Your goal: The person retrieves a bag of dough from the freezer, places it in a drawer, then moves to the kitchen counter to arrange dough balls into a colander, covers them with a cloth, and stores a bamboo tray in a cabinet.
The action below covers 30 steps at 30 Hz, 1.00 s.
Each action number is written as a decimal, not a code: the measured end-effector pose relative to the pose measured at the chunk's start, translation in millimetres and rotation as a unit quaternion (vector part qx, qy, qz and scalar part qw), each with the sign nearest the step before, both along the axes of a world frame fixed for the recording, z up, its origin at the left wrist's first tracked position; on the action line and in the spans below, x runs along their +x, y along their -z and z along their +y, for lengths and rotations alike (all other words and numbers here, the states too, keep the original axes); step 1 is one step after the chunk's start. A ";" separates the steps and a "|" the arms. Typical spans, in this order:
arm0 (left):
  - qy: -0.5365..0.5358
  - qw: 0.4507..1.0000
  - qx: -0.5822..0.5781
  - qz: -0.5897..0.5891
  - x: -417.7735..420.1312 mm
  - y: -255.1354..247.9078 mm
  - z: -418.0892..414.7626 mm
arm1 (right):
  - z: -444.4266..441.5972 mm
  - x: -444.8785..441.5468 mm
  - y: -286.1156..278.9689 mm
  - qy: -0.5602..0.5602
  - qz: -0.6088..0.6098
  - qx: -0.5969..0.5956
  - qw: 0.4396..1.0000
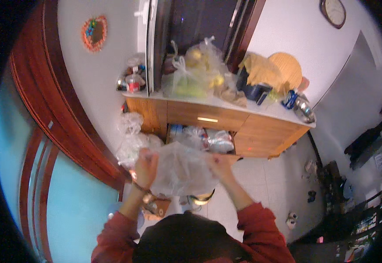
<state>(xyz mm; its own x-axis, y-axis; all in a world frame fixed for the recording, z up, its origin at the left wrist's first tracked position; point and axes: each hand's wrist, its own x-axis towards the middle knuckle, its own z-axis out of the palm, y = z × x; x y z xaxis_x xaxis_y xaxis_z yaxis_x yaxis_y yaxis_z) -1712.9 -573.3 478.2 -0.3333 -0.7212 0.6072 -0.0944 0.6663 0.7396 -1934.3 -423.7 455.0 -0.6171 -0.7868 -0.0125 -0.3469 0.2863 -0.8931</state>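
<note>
A translucent plastic bag (182,171) is spread between my two hands at the middle of the view. My left hand (146,167) grips its left edge, and my right hand (220,166) grips the right edge. Both hands are somewhat blurred. Just beyond the bag, an open drawer (174,129) of the wooden cabinet (207,115) holds plastic bags and a wrapped package (220,141). The bag hides the near part of that drawer.
On the countertop (191,100) stand knotted bags of produce (191,75), a dark container (255,92) draped with a tan cloth (260,70), and a metal bowl (303,110). Stuffed plastic bags (135,144) lean left of the cabinet. A sliding door (76,177) borders the left side.
</note>
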 end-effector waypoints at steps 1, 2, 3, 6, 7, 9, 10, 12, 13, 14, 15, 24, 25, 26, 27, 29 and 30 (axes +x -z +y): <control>0.001 0.996 0.093 0.006 -5.4 5.7 18.6 | -0.5 24.5 -0.2 -0.025 -0.088 -0.017 0.996; 0.046 0.981 0.190 -0.014 -6.5 21.4 37.1 | -0.1 56.6 -10.6 -0.093 -0.188 -0.052 0.976; 0.092 0.993 0.006 -0.077 -12.8 8.5 66.0 | 7.0 80.0 -23.0 -0.106 -0.164 -0.045 0.980; 0.286 0.955 0.075 -0.005 -21.2 8.4 111.1 | 14.9 94.7 -17.8 -0.107 -0.129 -0.129 0.977; 0.359 0.916 0.181 0.010 -18.8 11.5 110.1 | 16.4 88.2 -22.7 -0.093 -0.173 -0.099 0.976; 0.403 0.899 0.174 -0.012 -9.4 -9.1 111.0 | 20.2 58.6 -16.3 -0.102 -0.065 -0.120 0.985; 0.424 0.889 0.171 -0.024 -4.9 -15.7 108.6 | 26.1 45.9 -15.6 -0.104 -0.012 -0.127 0.986; 0.392 0.917 0.063 -0.037 29.9 -10.2 76.8 | 34.2 42.9 -56.8 -0.155 0.047 -0.125 0.979; 0.344 0.927 0.147 0.021 43.7 -23.1 60.7 | 40.3 41.5 -84.7 -0.180 0.077 -0.126 0.973; 0.298 0.922 0.235 0.083 46.3 -45.2 46.9 | 50.7 39.8 -107.8 -0.248 0.145 -0.143 0.947; 0.212 0.937 0.235 0.149 34.0 -74.7 36.3 | 60.0 42.2 -131.0 -0.291 0.154 -0.133 0.935; 0.625 0.731 0.266 -0.066 -61.1 -17.1 81.0 | 100.5 58.4 -226.8 -0.279 0.138 -0.129 0.942; 0.615 0.733 0.280 -0.085 -54.4 -6.0 95.7 | 97.1 48.5 -215.1 -0.256 0.081 -0.099 0.958; 0.591 0.745 0.290 -0.107 -40.6 -3.7 105.4 | 92.5 39.8 -203.0 -0.240 0.022 -0.079 0.967; 0.576 0.749 0.305 -0.120 -31.4 4.6 112.8 | 85.8 29.8 -181.8 -0.219 -0.037 -0.047 0.974; 0.559 0.747 0.332 -0.138 -28.3 21.6 123.8 | 79.2 2.1 -97.9 -0.189 -0.105 0.081 0.973; 0.547 0.750 0.343 -0.145 -25.3 29.6 124.1 | 78.7 7.9 -59.9 -0.208 -0.136 0.145 0.958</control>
<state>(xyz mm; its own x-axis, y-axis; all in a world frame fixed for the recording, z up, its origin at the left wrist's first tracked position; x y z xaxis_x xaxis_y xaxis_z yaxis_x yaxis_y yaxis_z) -1738.2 -449.1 448.5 -0.9996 -0.0290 0.0063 0.0081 -0.0649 0.9979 -1926.4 -345.0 514.9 -0.1944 -0.9028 -0.3837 -0.2503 0.4239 -0.8704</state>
